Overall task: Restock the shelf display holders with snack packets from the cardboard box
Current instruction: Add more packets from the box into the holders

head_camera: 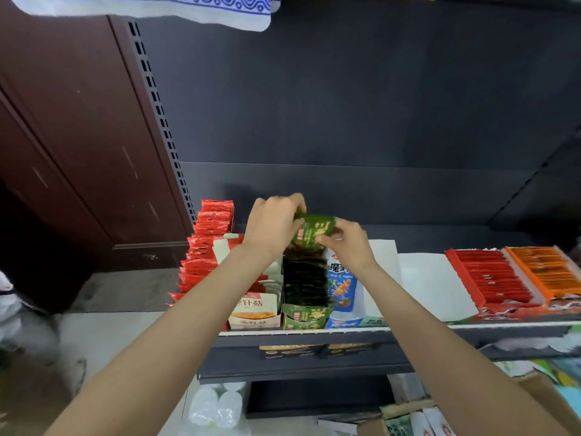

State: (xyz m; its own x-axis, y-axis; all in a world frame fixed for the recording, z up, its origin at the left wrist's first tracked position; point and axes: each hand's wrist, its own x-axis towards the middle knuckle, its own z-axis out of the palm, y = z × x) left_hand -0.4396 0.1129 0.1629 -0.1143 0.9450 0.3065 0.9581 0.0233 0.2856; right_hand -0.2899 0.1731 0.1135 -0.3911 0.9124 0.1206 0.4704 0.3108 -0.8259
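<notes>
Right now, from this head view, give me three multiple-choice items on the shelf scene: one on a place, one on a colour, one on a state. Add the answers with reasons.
1. Where is the green packet held?
A. Above the rear of the green display holder
B. Inside the cardboard box
C. Over the orange tray

2. What colour are the packets stacked at the far left of the shelf?
A. Blue
B. Red
C. White

3. What are the hands doing?
A. Both hang idle
B. Only one touches the packet
C. Both hold the packet

Answers:
1. A: the packet sits over the row of dark packets filling that holder.
2. B: the stacked packets there are bright red.
3. C: the left hand holds the packet's left edge, and the right hand pinches its right side.
</notes>
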